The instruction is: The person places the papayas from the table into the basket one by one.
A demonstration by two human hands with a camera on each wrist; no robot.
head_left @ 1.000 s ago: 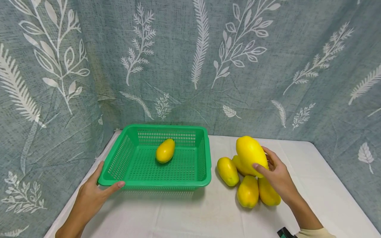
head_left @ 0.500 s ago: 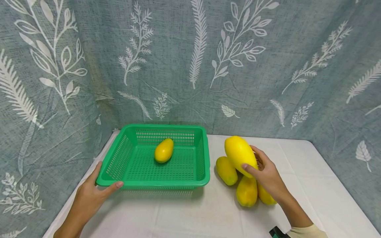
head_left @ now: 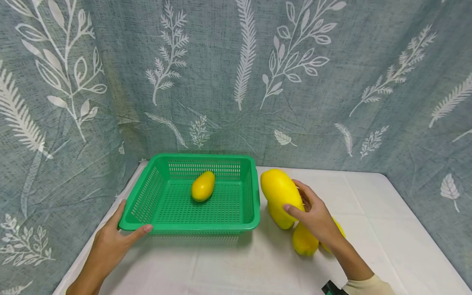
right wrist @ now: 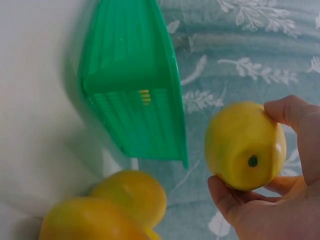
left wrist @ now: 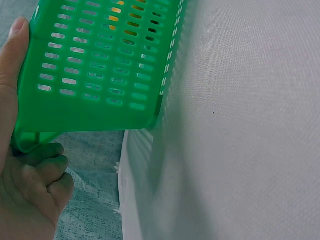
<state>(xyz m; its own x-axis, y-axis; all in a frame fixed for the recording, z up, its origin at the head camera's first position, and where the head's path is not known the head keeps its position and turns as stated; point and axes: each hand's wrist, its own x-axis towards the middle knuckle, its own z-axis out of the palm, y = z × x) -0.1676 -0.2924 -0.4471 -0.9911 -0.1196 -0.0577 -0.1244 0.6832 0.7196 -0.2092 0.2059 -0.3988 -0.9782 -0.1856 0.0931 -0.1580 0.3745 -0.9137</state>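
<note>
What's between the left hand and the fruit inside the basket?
The basket's rim, slotted side wall and a bare stretch of floor, in the head view.

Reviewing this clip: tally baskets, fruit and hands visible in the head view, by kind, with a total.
Basket: 1
Fruit: 5 (more may be hidden)
Hands: 2
Total: 8 visible

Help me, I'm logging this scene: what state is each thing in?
Green basket: right way up, one fruit inside
Basket fruit: lying on the basket floor
Held fruit: in the air
Table fruits: lying, partly hidden
Left hand: gripping the basket's corner
Right hand: holding one fruit
Curtain: hanging, wrinkled
White cloth: spread, faintly creased
</note>
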